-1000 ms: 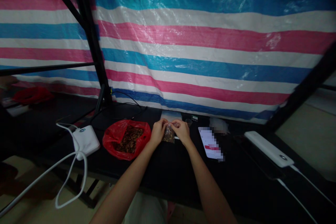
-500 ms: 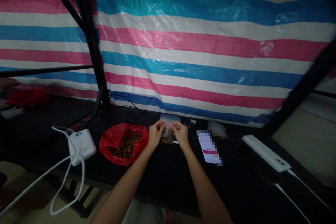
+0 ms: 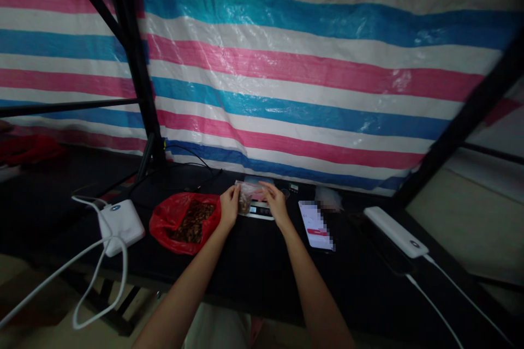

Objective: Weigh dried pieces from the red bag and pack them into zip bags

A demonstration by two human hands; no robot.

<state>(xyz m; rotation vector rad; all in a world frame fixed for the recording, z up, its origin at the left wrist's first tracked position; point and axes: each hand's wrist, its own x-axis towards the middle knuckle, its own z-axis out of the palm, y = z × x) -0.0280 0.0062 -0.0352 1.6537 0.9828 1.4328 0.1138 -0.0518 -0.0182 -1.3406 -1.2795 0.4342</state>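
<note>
My left hand (image 3: 230, 206) grips the left edge of a small clear plastic bag (image 3: 244, 203) with brown pieces in its lower part. The fingertips of my right hand (image 3: 275, 204) pinch the bag's upper right side. Beneath and behind the bag lies a small digital scale (image 3: 262, 211) with a lit display and a pale front edge; my hands and the bag partly cover it. Just left of my left hand sits an open red plastic bag (image 3: 164, 224) filled with many small brown pieces (image 3: 194, 222).
A phone (image 3: 316, 226) with a lit, blurred screen lies to the right, with clear plastic (image 3: 328, 198) behind it. Farther right are a white power bank (image 3: 395, 232) and a dark phone (image 3: 379, 245) with cables. A white cabled box (image 3: 121, 226) sits left. Striped sheeting (image 3: 286, 92) hangs behind.
The small bag has moved left with my left hand, uncovering the scale's display. My hands are slightly farther apart, and the whole view has shifted a little.
</note>
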